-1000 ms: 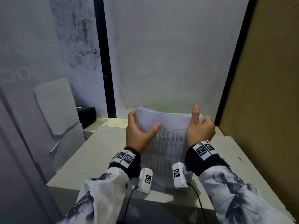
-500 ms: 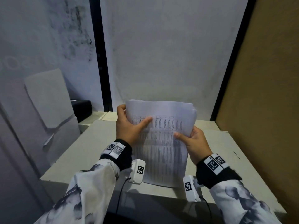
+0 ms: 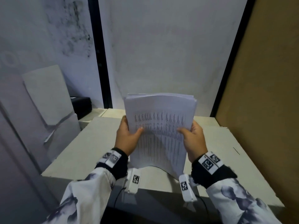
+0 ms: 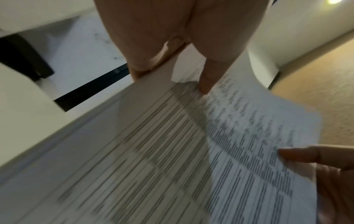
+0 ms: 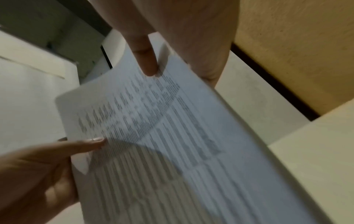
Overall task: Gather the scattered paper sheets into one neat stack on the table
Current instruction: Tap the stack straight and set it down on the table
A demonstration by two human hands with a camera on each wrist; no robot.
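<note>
A sheaf of printed paper sheets (image 3: 159, 131) is held nearly upright above the pale table (image 3: 84, 152), its lower edge bowed just over the tabletop. My left hand (image 3: 129, 136) grips the sheaf's left edge, thumb on the printed front, fingers behind. My right hand (image 3: 192, 138) grips the right edge the same way. The sheets' top edges are slightly uneven. In the left wrist view the left thumb presses the paper sheets (image 4: 191, 144). In the right wrist view the right thumb lies on the paper sheets (image 5: 162, 136), and the left thumb shows at the lower left.
White walls (image 3: 169, 46) stand behind the table and a brown panel (image 3: 267, 94) closes the right side. A black box (image 3: 81, 105) sits at the back left, beside a grey leaning board (image 3: 47, 96). No loose sheets show on the tabletop.
The sheaf has risen and tipped more upright. My right hand slid down from the top edge to the sheaf's right side; my left hand also sits lower on the left edge.
</note>
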